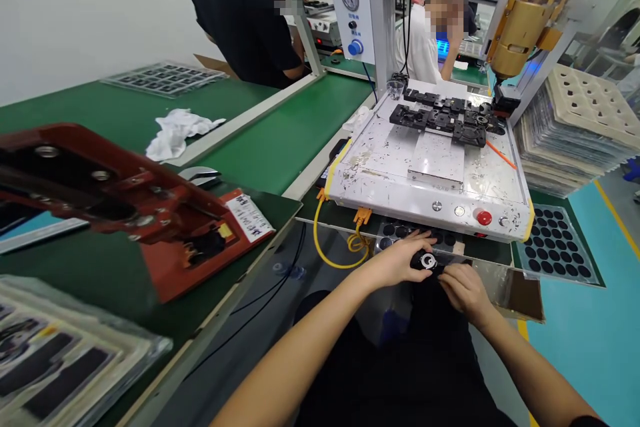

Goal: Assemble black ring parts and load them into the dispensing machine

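Note:
A small black part point(427, 260) with a silver ring on its face is held in front of my body, just off the front edge of the white machine. My left hand point(397, 261) grips its left side, with thumb and fingers around it. My right hand point(465, 285) pinches its right end; the fingertips are partly hidden. Close behind my hands, a clear sheet with black discs point(389, 229) lies under the machine's front edge. On the white machine bed point(383, 160) sits a fixture of black parts point(443, 117).
A red hand press point(175, 267) stands on the left bench near a tray of parts point(115, 357). Yellow cables point(320, 240) hang at the machine's front. At right are stacked trays point(560, 140) and a disc sheet point(555, 243). Two people point(240, 20) sit beyond.

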### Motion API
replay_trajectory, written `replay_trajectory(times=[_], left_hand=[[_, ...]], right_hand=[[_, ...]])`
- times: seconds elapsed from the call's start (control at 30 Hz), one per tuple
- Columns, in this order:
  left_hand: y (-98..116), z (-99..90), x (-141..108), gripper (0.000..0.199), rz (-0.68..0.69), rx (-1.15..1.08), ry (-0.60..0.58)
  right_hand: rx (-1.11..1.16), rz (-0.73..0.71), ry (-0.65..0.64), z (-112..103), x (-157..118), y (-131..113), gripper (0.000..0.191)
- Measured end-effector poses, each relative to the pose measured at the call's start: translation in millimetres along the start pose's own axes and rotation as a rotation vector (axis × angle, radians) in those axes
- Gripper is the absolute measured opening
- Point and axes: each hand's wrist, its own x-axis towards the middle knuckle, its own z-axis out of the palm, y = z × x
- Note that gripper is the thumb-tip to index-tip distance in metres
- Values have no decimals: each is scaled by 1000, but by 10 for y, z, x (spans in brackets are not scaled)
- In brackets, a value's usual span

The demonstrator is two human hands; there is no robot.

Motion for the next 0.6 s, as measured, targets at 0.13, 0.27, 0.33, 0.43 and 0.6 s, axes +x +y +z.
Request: replay_trajectory(times=[0.13, 0.27, 0.33, 0.43, 0.6], left_hand=[[113, 114, -10, 37, -2, 30, 85], [382, 227, -137, 33, -21, -33, 236], [524, 260, -251, 35, -118, -238, 304], [700, 274, -428, 46, -326, -755, 348], [889, 224, -610, 56, -446, -1179, 432]], right_hand=[[49, 209, 141, -269, -51, -229, 18], [212, 432, 160, -536, 79, -536, 29], [334, 522, 127, -615, 169, -696, 34], [462, 567, 103, -648, 299, -875, 37], [761, 663, 30, -536, 459, -930, 38]])
